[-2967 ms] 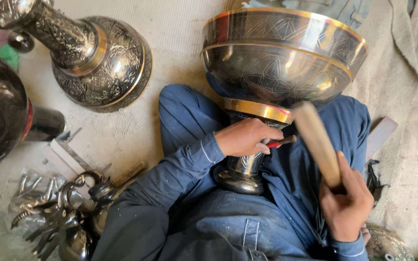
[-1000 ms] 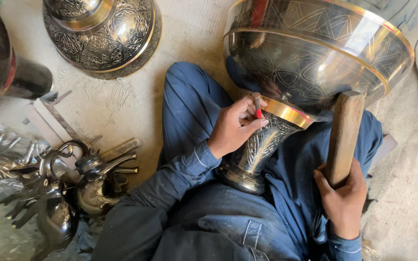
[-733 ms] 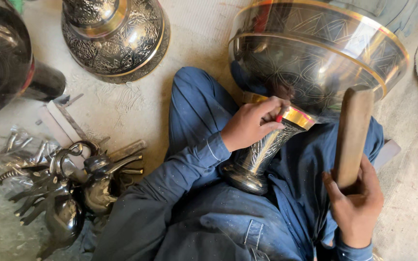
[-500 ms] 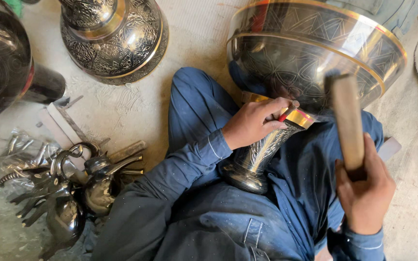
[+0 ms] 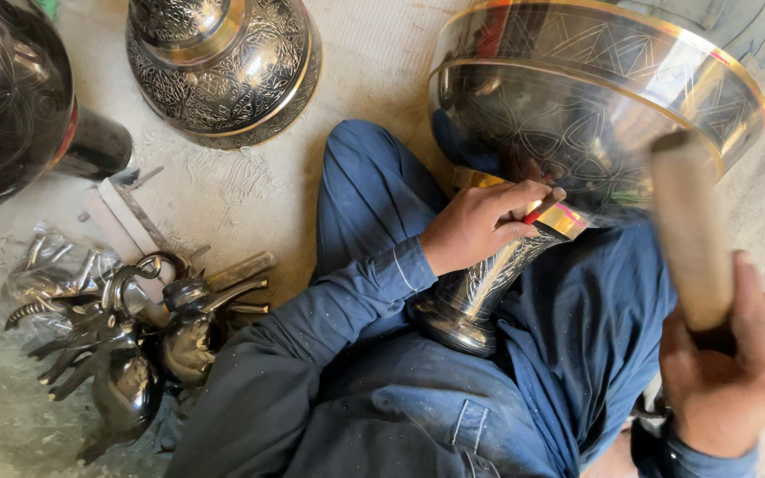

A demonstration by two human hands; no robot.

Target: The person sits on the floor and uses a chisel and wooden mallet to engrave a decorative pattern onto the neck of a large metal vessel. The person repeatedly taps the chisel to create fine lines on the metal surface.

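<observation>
From the head camera, looking down at a person seated on the floor (image 5: 374, 53) in blue clothing, a large engraved metal goblet (image 5: 577, 115) lies tilted across the lap, its wide gold-rimmed bowl toward the top right and its round foot resting on the thigh near the middle of the picture. The left hand (image 5: 480, 226) sits on the gold collar where stem meets bowl, fingers (image 5: 524, 202) together and pinched on a thin red-tipped tool (image 5: 544, 206) whose point touches the metal just under the bowl. The right hand (image 5: 728, 363) is clamped around the lower end of a wooden mallet (image 5: 691, 230), which stands raised and motion-blurred, near the tool but apart from it. The step in hand looks like chasing or engraving at the collar, caught between blows; a next stroke would call for the mallet to land squarely on the tool's head while the left hand keeps the point from skating on the curved surface. To the left, well apart from the hands, lie a heap of small dark metal spouts and handles (image 5: 126, 345), a second engraved vessel base (image 5: 223, 66) and a dark rounded vessel (image 5: 11, 97).
</observation>
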